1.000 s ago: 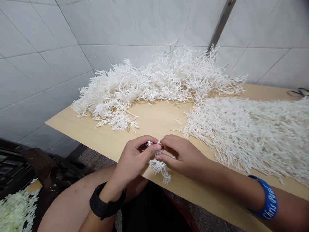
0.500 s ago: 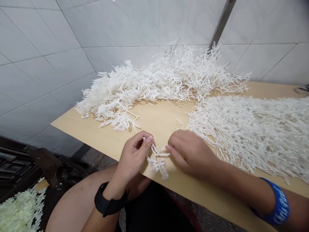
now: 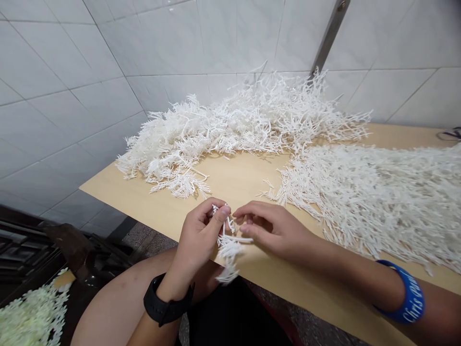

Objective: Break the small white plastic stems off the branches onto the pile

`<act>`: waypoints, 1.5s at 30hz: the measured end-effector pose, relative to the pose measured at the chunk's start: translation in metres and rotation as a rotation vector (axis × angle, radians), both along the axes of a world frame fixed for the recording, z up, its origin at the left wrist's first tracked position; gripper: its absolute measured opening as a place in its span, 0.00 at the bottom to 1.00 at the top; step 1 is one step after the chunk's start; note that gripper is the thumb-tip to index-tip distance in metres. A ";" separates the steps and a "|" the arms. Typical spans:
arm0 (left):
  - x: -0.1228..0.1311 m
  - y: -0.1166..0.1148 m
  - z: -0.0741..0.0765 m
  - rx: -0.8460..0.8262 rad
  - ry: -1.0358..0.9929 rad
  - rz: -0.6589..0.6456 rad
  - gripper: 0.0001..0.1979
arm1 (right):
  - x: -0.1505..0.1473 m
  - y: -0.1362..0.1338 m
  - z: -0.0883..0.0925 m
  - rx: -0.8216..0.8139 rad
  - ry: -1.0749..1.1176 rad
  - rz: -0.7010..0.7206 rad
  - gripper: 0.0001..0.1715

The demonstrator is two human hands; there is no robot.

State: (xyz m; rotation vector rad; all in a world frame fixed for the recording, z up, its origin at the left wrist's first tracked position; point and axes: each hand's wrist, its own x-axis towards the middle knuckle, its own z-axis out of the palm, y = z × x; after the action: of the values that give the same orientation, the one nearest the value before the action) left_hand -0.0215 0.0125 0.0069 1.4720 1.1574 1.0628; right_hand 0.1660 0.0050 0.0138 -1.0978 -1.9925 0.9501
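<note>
Sprig check. A small white plastic sprig (image 3: 227, 252) sits at lower centre of the frame, held just above the near edge of the bench (image 3: 230, 178), its lower tuft hanging over that edge. The left hand (image 3: 197, 240), with a black watch (image 3: 164, 305) at the wrist, has its grip pressed together on the sprig's upper end, thumb against fingers. The right hand (image 3: 275, 229), with a blue wristband (image 3: 405, 298), is spread and loosely curved beside a thin stem (image 3: 239, 238) of the sprig; whether its fingertips touch the stem is hard to tell from this angle.

Handling estimate: very light, springy along the main stem, but the fine side twigs look brittle and prone to snagging. Best hold appears to be the thicker stem, not the tips.

A loose heap of white branching sprays (image 3: 219, 129) lies at upper centre, and a dense white mass (image 3: 367, 202) lies at right. Pale yellow-green sprigs (image 3: 34, 317) lie at lower left.
</note>
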 end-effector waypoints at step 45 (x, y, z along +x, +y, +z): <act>-0.002 -0.005 -0.001 -0.020 -0.084 -0.010 0.11 | -0.013 -0.013 -0.005 -0.048 -0.060 -0.041 0.05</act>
State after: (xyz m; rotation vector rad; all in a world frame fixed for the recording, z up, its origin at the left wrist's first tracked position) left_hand -0.0239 0.0071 0.0055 1.4027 1.0980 1.0928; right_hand 0.1534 -0.0080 0.0092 -1.2017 -1.9964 0.9582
